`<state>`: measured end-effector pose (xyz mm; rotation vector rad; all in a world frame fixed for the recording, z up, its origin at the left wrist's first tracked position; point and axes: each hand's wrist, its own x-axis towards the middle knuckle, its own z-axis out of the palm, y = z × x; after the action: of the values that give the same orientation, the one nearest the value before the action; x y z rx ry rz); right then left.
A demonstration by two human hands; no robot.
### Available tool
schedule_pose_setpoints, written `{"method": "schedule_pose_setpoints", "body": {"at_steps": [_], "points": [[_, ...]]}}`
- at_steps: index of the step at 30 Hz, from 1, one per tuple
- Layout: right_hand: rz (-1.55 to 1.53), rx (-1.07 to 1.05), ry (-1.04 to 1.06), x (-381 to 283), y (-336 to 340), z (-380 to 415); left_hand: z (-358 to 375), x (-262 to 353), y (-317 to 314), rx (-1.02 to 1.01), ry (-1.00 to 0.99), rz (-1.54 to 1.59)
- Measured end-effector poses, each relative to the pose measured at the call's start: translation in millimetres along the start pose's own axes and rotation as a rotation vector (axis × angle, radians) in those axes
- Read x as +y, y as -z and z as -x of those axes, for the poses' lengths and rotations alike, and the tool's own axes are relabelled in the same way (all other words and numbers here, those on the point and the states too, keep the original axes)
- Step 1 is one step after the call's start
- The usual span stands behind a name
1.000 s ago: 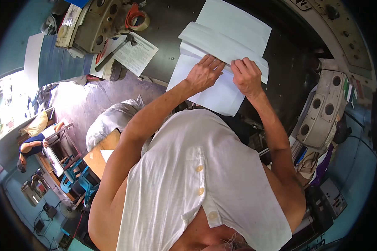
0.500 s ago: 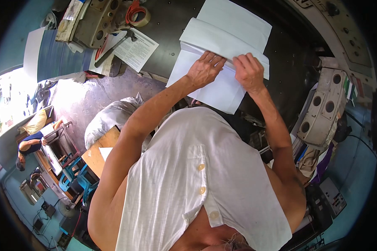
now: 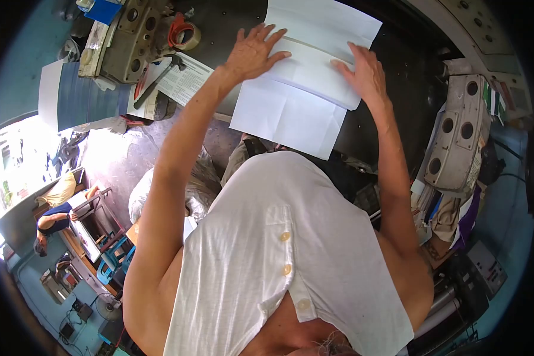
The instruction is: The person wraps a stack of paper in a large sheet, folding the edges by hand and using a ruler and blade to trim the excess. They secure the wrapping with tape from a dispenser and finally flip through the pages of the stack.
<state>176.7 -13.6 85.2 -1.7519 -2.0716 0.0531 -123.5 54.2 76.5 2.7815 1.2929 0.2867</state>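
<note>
White folded paper (image 3: 314,70) lies between left hand (image 3: 253,54) and right hand (image 3: 366,75).

White paper (image 3: 312,76) lies on a dark table (image 3: 406,89), a folded band crossing it.

I see both arms stretched far: the left arm (image 3: 178,151) slants right from the elbow, the right arm (image 3: 396,154) runs straighter, leaning slightly left. On my left, the left hand (image 3: 252,54) is back-up, fingers (image 3: 274,39) spread, thumb (image 3: 279,57) out to the right. The right hand (image 3: 368,74) sits a little nearer, its fingers pointing far and left, its thumb reaching left. I have a wide gap between them.
</note>
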Motion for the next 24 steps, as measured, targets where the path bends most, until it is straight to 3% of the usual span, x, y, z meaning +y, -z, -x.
{"method": "schedule_pose_setpoints", "body": {"at_steps": [2,5,7,11,12,15,19,21,24], "points": [[0.005,-0.134,-0.084,-1,-1,18,0,-10,-1,-0.044,0.058,0.004],[-0.025,-0.056,-0.046,4,-4,40,3,-19,2,-0.168,0.092,0.039],[-0.029,-0.044,-0.107,-1,1,50,14,-17,7,-0.108,0.09,0.038],[-0.218,0.034,0.012,-16,27,69,52,2,26,0.089,0.108,0.072],[-0.26,0.022,0.052,-23,33,76,65,7,27,0.085,0.234,0.18],[-0.421,-0.123,0.172,-38,35,112,119,25,1,0.399,0.622,0.516],[-0.382,-0.228,0.205,-66,18,169,204,60,-53,0.426,1.386,1.11],[-0.29,-0.28,0.207,-77,12,184,215,80,-41,0.097,1.702,1.303],[-0.161,-0.273,0.185,-106,4,193,239,73,-73,-0.135,1.459,2.008]]}}
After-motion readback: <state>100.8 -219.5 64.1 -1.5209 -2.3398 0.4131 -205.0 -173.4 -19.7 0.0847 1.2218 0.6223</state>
